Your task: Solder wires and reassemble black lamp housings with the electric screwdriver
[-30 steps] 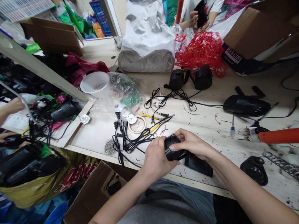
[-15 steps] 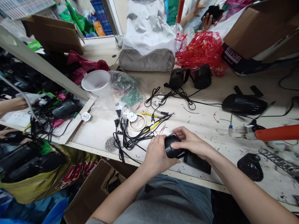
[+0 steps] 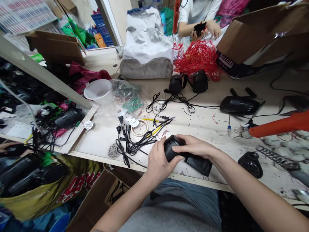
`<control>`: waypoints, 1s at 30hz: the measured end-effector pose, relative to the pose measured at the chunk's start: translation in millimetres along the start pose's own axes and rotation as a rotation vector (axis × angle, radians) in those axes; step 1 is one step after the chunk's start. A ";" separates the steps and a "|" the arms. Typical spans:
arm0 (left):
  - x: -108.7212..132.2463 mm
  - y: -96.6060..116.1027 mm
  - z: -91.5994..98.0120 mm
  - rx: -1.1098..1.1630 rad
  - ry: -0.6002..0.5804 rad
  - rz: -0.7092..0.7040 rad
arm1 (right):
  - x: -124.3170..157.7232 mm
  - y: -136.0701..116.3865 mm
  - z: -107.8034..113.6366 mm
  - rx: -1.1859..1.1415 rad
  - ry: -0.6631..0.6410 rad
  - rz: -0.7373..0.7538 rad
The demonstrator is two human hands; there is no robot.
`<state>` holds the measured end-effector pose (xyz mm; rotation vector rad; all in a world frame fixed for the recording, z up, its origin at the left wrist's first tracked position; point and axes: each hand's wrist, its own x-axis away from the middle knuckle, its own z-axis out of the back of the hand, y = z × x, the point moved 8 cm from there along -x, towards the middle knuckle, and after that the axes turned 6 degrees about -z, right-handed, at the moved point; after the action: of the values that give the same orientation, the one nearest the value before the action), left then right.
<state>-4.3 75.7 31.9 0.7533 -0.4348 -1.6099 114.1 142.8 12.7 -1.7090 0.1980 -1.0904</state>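
Between my two hands is a black plastic housing (image 3: 170, 151), held just above the front edge of the bench. My left hand (image 3: 159, 159) wraps its left side, with the thumb below. My right hand (image 3: 191, 146) grips it from the right, thumb pressed on its face. Under my right wrist lies a flat black plastic part (image 3: 200, 165) on the bench. Left of my hands are coiled black cords with plugs (image 3: 131, 141), a cream tape ring (image 3: 140, 128) and a pile of small screws (image 3: 113, 150).
An orange-handled tool (image 3: 277, 124) juts in from the right beside a screwdriver (image 3: 229, 129). Black units (image 3: 238, 104) and a black moulded part (image 3: 250, 164) lie on the right. Behind stand a white bucket (image 3: 98, 91), red netting (image 3: 198, 59) and a cardboard box (image 3: 256, 38). A co-worker sits opposite.
The housing has turned slightly in my hands, and my right hand's fingers have drawn in closer over it. The view has shifted, showing more of the co-worker opposite.
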 end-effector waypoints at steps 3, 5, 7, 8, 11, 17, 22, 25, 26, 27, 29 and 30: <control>-0.6 -5.5 8.6 0.054 0.023 0.067 | 2.9 -5.8 -3.5 -0.002 0.013 0.046; -4.4 -11.8 8.4 0.098 -0.062 0.166 | 2.2 -5.8 -0.8 0.001 0.094 0.045; -8.4 -17.3 5.7 0.138 -0.165 0.268 | 0.7 -5.0 2.2 0.007 0.176 0.038; -10.1 -19.0 4.8 0.152 -0.201 0.310 | -0.2 -4.5 3.1 0.004 0.203 0.034; -13.5 -19.6 4.9 0.167 -0.224 0.379 | -2.3 -1.7 5.0 -0.049 0.236 0.021; -13.4 -15.5 5.4 0.193 -0.159 0.297 | 4.4 -9.3 4.8 0.005 0.246 0.118; -14.0 -26.8 10.4 0.334 -0.023 0.244 | 32.7 -28.4 0.0 0.402 0.613 0.287; -12.8 -32.6 14.1 0.393 0.054 0.242 | 58.5 -45.4 -20.0 0.619 0.836 0.559; -12.1 -32.8 14.3 0.413 0.064 0.232 | 64.7 -48.4 -28.1 0.666 0.871 0.635; -11.1 -32.9 14.4 0.430 0.075 0.223 | 69.1 -49.7 -34.6 0.694 0.896 0.683; -8.3 -33.9 15.2 0.442 0.107 0.215 | 73.6 -49.4 -42.8 0.717 0.936 0.714; -6.7 -34.8 15.9 0.437 0.130 0.216 | 74.9 -49.1 -46.7 0.729 0.946 0.729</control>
<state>-40.3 86.5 21.8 1.0918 -0.7599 -1.2682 104.7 87.9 97.1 -0.3144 0.8245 -1.1138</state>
